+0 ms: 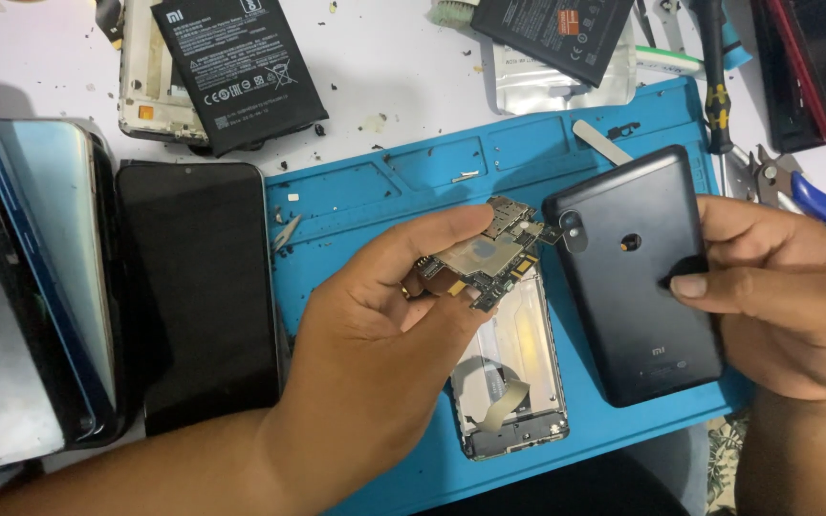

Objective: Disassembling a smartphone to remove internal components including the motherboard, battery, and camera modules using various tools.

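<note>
My left hand (375, 334) pinches a small phone circuit board (485, 256) between thumb and fingers, held above an opened phone frame (513, 382) that lies on the blue work mat (356, 205). My right hand (786, 296) grips a black phone back cover (638, 277) by its right edge, thumb on its surface. The cover's camera end nearly touches the board.
A dark phone (198, 287) and a stack of screens (31, 287) lie at the left. Two black batteries (241, 67) (552, 29) and another frame sit at the back. Blue-handled pliers (805, 191), a screwdriver (714, 86) and small screws are scattered around.
</note>
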